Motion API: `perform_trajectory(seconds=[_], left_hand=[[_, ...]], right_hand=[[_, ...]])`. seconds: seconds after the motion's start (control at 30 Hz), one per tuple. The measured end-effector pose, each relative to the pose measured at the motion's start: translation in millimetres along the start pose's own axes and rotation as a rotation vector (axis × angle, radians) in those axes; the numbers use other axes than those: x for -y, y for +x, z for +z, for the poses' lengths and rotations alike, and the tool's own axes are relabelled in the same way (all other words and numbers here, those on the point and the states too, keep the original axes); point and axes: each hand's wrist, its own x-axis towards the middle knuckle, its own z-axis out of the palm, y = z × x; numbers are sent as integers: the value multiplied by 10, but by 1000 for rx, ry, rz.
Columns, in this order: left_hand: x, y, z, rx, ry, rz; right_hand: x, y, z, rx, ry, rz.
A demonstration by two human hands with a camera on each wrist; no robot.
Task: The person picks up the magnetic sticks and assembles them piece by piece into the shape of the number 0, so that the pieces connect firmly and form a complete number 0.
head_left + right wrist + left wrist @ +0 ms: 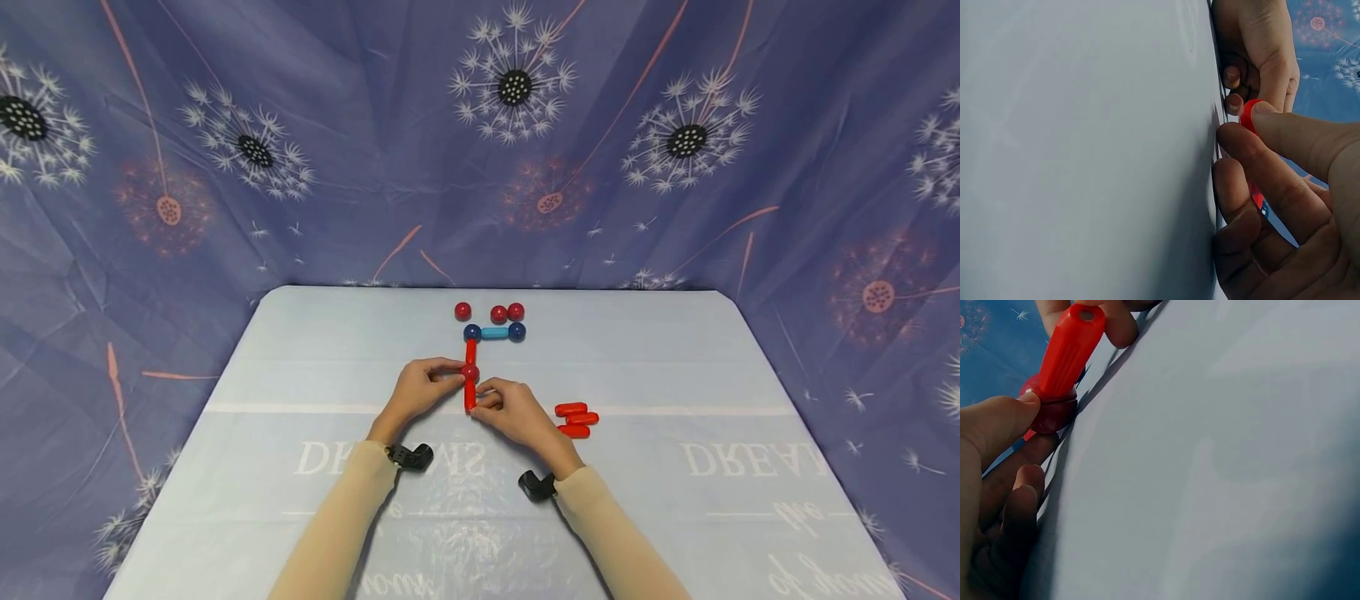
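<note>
My left hand pinches a red ball between thumb and fingers. From that ball a red rod points toward me, and my right hand pinches this rod near its close end. In the left wrist view, the rod sits against the ball, and a hole shows in its tip. A second red rod runs from the ball's far side up to a dark blue ball. There a light blue rod leads right to another dark blue ball.
Three loose red rods lie to the right of my right hand. Behind the blue pieces are three red balls, two of them side by side. A pale cloth with printed lettering covers the table, and a patterned purple-blue curtain hangs behind.
</note>
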Motion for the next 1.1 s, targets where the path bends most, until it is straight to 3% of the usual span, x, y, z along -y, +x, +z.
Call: perform_trajectory(seconds=[0.4, 0.67, 0.83, 1.1], left_hand=[[-2, -11, 5, -17, 8, 16], [-19, -18, -3, -6, -7, 21], [-27, -24, -15, -6, 0, -1], [-18, -17, -11, -9, 10, 6]], right_hand=[[45, 7, -53, 44, -3, 13], [62, 95, -262, 90, -76, -4], [78, 240, -471, 49, -167, -54], [139, 533, -866, -71, -206, -106]])
